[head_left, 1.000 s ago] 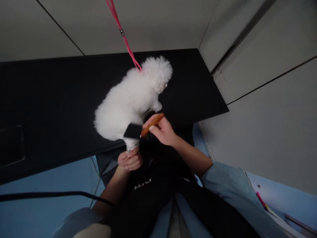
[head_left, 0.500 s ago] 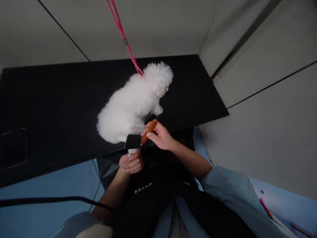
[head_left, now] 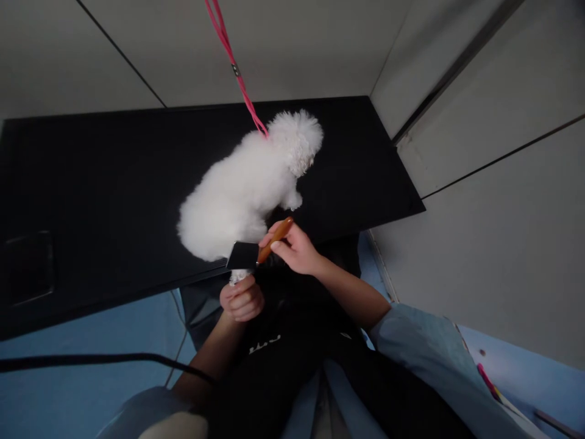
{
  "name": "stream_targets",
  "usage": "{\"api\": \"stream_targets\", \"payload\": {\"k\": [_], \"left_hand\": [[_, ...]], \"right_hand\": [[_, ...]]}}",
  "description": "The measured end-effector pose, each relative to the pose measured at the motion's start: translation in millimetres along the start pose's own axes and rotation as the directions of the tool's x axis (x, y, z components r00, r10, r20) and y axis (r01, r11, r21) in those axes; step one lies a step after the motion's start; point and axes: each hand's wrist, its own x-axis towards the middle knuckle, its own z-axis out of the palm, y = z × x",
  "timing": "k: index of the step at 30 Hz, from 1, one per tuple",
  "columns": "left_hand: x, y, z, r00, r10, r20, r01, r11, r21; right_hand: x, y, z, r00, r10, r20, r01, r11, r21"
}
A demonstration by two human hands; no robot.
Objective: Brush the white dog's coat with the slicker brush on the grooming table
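Note:
A fluffy white dog (head_left: 233, 189) is on the black table (head_left: 100, 164), its head toward the right. My left hand (head_left: 242, 299) is closed around the end of the dog's leg (head_left: 238, 277), just past the table's near edge. In my right hand (head_left: 295, 247) is a slicker brush (head_left: 243, 255), gripped by its orange-brown handle. The brush's flat black head lies over the leg just above my left hand. Its underside is hidden, so contact between bristles and fur cannot be made out.
A pink cord (head_left: 236, 70) comes down from above to the dog's neck. Grey wall panels (head_left: 493, 244) stand behind and right of the table. A black cable (head_left: 105, 360) crosses the lower left, above the blue floor (head_left: 109, 323).
The brush head has shifted slightly left and up, uncovering a bit more of the leg fur above my left hand. The whole view has moved a little.

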Motion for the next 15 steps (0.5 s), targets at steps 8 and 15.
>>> {"api": "stream_targets", "payload": {"k": [8,15], "left_hand": [[-16,-4,-21.8,0.977,0.105,-0.183,-0.090,0.992,0.091],[-23,-4,-30.8,0.922,0.220,-0.318,-0.175,0.971,0.165]], "right_hand": [[-2,-3,1,0.997,-0.075,-0.034,0.073,0.996,-0.047],[-2,0,2,0.997,-0.017,-0.071,0.017,1.000,-0.008]]}}
